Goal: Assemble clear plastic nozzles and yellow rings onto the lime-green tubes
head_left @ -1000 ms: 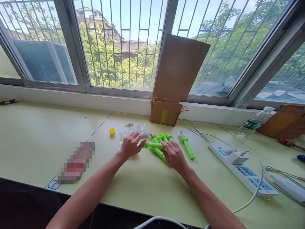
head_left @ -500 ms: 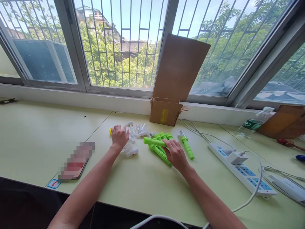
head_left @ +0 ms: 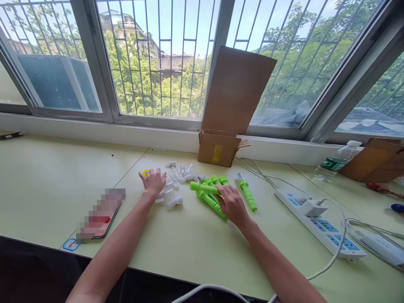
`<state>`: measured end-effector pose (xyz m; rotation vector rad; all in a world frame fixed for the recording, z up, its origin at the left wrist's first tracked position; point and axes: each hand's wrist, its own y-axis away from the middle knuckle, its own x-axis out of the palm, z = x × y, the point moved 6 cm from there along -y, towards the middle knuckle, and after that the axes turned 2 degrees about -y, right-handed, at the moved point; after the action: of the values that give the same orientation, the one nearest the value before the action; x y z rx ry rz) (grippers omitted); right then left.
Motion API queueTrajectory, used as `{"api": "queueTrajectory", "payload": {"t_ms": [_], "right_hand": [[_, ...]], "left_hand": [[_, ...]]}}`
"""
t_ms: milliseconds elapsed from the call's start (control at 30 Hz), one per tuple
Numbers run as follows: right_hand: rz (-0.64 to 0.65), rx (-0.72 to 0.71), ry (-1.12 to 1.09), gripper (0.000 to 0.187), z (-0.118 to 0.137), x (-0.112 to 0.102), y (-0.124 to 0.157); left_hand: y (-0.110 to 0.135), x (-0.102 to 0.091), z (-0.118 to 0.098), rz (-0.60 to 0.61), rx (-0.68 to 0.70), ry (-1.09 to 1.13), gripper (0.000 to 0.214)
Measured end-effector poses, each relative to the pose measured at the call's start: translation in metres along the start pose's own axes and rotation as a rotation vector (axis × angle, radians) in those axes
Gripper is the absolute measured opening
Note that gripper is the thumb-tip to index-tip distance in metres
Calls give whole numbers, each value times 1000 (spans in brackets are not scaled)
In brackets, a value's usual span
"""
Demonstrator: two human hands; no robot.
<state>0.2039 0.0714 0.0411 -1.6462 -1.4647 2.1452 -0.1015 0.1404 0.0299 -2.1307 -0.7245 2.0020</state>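
Observation:
My right hand (head_left: pixel 232 205) is closed around the end of a bright green plastic tube (head_left: pixel 204 187), whose threaded end points left. Under and behind it lie several more green tubes (head_left: pixel 212 205). One green tube with a clear tip (head_left: pixel 248 193) lies apart, to the right of that hand. My left hand (head_left: pixel 153 183), palm down with its fingers spread, is over the left side of a pile of small clear plastic tubes (head_left: pixel 170 194), some with white caps. A yellow piece (head_left: pixel 145 172) shows just behind its fingers. What lies beneath the palm is hidden.
A cardboard box (head_left: pixel 219 148) with a raised flap stands against the window ledge. At right are a power strip (head_left: pixel 318 223) with plugs and cables, and a water bottle (head_left: pixel 337 160). A phone (head_left: pixel 105 214), partly blurred, lies at left near the table's front edge.
My left hand has shifted a little left across the clear tubes, its fingers spreading wider and uncovering more of them. My right hand and its green tube stay in place.

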Motion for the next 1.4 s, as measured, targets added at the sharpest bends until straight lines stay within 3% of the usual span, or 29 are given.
{"api": "queueTrajectory", "payload": {"t_ms": [567, 1400], "right_hand": [[10, 2, -8, 26, 0, 0, -1], [13, 13, -13, 26, -1, 2, 0]], "left_hand": [[0, 1, 4, 44, -74, 10, 50], [0, 6, 4, 157, -67, 96, 54]]}}
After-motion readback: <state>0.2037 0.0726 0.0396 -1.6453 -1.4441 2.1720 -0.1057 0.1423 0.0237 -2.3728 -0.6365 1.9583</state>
